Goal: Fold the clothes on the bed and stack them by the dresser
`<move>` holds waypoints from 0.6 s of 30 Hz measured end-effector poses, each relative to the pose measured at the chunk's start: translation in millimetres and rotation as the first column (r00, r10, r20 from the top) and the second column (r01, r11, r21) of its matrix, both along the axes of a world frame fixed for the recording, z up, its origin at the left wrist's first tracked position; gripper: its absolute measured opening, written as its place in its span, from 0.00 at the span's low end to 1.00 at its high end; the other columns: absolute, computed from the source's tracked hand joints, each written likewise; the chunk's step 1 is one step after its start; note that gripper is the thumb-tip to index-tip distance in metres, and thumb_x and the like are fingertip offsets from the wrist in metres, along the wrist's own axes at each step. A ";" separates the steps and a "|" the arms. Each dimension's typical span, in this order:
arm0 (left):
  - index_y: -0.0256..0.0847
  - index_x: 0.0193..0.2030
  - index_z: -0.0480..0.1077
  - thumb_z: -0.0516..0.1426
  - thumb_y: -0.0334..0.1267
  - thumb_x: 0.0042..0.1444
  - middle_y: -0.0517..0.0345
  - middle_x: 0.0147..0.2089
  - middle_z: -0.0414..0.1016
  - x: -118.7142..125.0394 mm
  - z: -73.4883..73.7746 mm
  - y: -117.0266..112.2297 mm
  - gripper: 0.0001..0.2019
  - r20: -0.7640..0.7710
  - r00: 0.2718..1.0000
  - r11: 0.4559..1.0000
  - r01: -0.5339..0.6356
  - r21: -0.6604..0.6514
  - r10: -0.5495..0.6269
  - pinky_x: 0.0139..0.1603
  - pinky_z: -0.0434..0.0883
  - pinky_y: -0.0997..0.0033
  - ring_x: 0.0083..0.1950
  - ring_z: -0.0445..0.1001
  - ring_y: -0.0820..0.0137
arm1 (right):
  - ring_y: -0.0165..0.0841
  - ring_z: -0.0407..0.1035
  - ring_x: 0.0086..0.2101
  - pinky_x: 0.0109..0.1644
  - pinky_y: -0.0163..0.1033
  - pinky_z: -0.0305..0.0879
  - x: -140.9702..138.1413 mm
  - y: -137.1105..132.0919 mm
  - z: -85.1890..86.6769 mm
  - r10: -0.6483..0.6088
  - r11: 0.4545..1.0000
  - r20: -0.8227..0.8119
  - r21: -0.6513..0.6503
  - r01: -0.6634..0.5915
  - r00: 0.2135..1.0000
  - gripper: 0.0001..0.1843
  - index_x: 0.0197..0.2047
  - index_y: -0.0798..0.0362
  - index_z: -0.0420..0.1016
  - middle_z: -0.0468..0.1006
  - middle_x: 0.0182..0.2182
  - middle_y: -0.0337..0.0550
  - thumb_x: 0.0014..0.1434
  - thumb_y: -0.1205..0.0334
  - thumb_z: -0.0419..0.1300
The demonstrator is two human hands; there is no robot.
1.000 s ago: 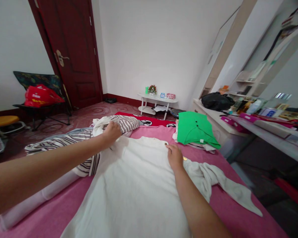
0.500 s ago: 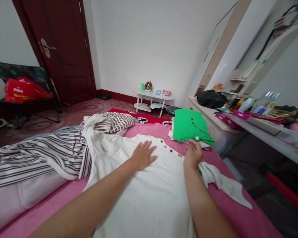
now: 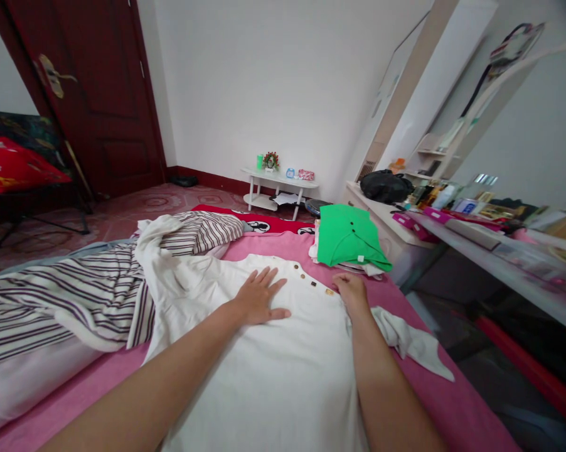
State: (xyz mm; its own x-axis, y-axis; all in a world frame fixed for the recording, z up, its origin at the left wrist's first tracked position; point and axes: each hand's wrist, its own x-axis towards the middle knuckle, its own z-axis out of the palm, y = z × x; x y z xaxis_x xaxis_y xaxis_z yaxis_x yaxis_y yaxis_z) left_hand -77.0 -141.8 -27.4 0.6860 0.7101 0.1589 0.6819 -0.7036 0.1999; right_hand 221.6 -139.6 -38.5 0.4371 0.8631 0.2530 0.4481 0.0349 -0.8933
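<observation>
A white long-sleeved shirt [image 3: 283, 370] lies spread out on the pink bed cover [image 3: 457, 411], with several buttons along its upper right edge. My left hand [image 3: 261, 300] rests flat on the shirt's upper part, fingers spread. At the buttoned edge, my right hand [image 3: 352, 292] has its fingers curled closed on the shirt; its fingertips are partly hidden. One sleeve [image 3: 412, 339] sticks out to the right beyond my right forearm. Just past my right hand sits a folded green garment [image 3: 351, 235] on top of other folded clothes.
Striped clothing [image 3: 71, 295] is heaped on the left of the bed. Along the right stands a dresser [image 3: 389, 220] bearing a black bag [image 3: 385, 187] and several bottles. Beyond the bed is a small white table [image 3: 279, 179]; a dark red door [image 3: 90, 94] is at the back left.
My right hand has drawn back from beside the green garment to the shirt's buttoned edge, and its fingers have curled in. My left hand stays flat on the shirt. The view has turned slightly right.
</observation>
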 end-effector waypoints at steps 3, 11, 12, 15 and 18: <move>0.48 0.68 0.49 0.44 0.70 0.51 0.47 0.72 0.41 0.1 0.9 -0.3 0.43 0.004 1.000 1.000 -0.005 -0.004 0.005 0.67 0.41 0.47 0.71 0.39 0.54 | 0.28 0.62 0.19 0.21 0.31 0.54 1.3 -11.8 9.0 0.141 0.971 0.060 -0.203 -0.126 0.988 0.10 0.20 0.54 0.72 0.69 0.15 0.34 0.36 0.56 0.65; 0.48 0.68 0.50 0.42 0.68 0.54 0.49 0.72 0.42 0.1 2.0 -1.2 0.40 0.005 1.000 1.000 -0.007 0.012 0.007 0.67 0.42 0.47 0.71 0.41 0.55 | 0.26 0.59 0.22 0.25 0.29 0.50 -31.6 -28.7 41.9 0.403 0.912 0.234 -0.185 -0.367 0.885 0.05 0.20 0.55 0.68 0.66 0.18 0.31 0.35 0.72 0.58; 0.48 0.68 0.50 0.42 0.68 0.55 0.49 0.72 0.43 0.1 1.5 -1.0 0.39 0.005 1.000 1.000 -0.010 0.017 0.010 0.67 0.42 0.48 0.71 0.41 0.56 | 0.26 0.59 0.23 0.25 0.29 0.50 -37.5 -30.2 47.2 0.452 0.891 0.247 -0.183 -0.416 0.858 0.05 0.20 0.55 0.68 0.66 0.18 0.32 0.35 0.73 0.57; 0.48 0.67 0.52 0.41 0.65 0.58 0.49 0.71 0.44 0.1 0.0 -0.8 0.36 0.002 1.000 0.999 -0.024 0.036 0.024 0.67 0.43 0.49 0.71 0.42 0.56 | 0.26 0.61 0.24 0.28 0.30 0.54 -53.9 -38.2 64.3 0.673 0.721 0.114 -0.319 -0.615 0.731 0.06 0.24 0.55 0.73 0.70 0.21 0.33 0.37 0.71 0.60; 0.45 0.64 0.57 0.42 0.63 0.59 0.46 0.69 0.51 0.0 0.5 -2.0 0.34 0.001 0.999 0.998 -0.033 0.051 0.033 0.67 0.44 0.50 0.70 0.45 0.56 | 0.27 0.63 0.25 0.29 0.30 0.57 -66.9 -48.0 79.8 0.773 0.539 -0.027 -0.499 -0.678 0.634 0.15 0.32 0.56 0.79 0.74 0.23 0.35 0.35 0.69 0.64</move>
